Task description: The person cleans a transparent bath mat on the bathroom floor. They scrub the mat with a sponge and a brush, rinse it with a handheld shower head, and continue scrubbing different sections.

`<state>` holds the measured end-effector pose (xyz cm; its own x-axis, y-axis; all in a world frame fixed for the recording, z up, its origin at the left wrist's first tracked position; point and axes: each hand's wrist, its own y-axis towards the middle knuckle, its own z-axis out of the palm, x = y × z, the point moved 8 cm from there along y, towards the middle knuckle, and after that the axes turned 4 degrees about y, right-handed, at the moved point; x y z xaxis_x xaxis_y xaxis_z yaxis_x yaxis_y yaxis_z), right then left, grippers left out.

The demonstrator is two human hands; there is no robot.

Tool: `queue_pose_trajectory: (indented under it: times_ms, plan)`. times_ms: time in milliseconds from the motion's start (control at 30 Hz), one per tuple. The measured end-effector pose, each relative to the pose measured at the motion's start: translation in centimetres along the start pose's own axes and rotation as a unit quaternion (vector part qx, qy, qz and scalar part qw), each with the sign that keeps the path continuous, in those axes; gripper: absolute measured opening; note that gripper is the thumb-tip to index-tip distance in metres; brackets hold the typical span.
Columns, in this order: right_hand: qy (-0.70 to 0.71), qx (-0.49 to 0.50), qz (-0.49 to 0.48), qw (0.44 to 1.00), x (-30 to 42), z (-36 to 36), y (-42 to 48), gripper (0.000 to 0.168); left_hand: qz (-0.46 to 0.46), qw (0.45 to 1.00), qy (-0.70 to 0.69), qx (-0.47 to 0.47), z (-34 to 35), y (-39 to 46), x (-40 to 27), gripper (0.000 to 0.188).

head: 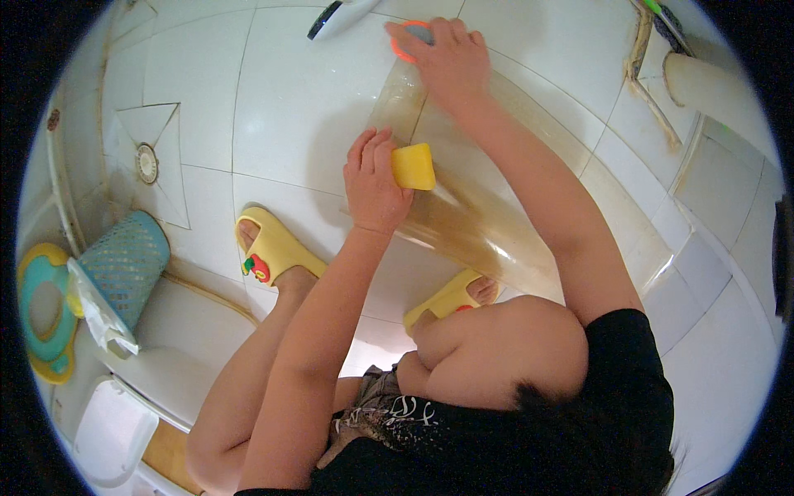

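My left hand (377,180) grips a smooth yellow block with rounded corners (414,167); whether it is soap or a sponge, I cannot tell. It is over the left part of a clear, curved plastic sheet (471,229) with brownish stains. Farther ahead, my right hand (453,59) has its fingers around a round grey thing with an orange rim (412,41), at the sheet's far end. The hand hides much of that round thing. Beneath the sheet, floor tile lines show through.
At the left are a floor drain (147,163), a blue lattice basket (127,266) lying tilted and a yellow and teal child's toilet seat (48,313). Yellow slippers (282,245) are on my feet. A white object with a black end (329,20) lies ahead; a pipe (713,93) stands at the far right.
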<state>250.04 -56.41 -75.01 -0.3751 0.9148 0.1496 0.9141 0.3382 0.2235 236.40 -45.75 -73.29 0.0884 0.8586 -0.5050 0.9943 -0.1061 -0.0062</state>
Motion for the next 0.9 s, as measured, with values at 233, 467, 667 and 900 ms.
queue_pose_trajectory:
  times_ms: [233, 467, 667, 900]
  plan:
    - [-0.061, 0.065, 0.174, 0.981, -6.7, -3.5, -10.5, 0.045, -0.009, 1.000, -0.007, 0.005, -0.5, -0.7, 0.6, 0.040]
    - [-0.023, -0.032, 0.057, 0.998, -2.4, -1.1, -1.9, 0.044, 0.006, 1.000, -0.001, -0.011, -0.2, -0.2, -0.2, 0.041]
    - [0.014, 0.020, 0.050, 0.998, -0.4, -1.6, -6.6, 0.043, 0.003, 1.000, 0.012, 0.001, -0.3, -0.7, 1.1, 0.044]
    - [0.029, -0.014, -0.012, 0.999, 2.3, -1.3, -3.4, 0.046, 0.014, 1.000, 0.006, -0.024, -0.5, -0.2, 0.0, 0.042]
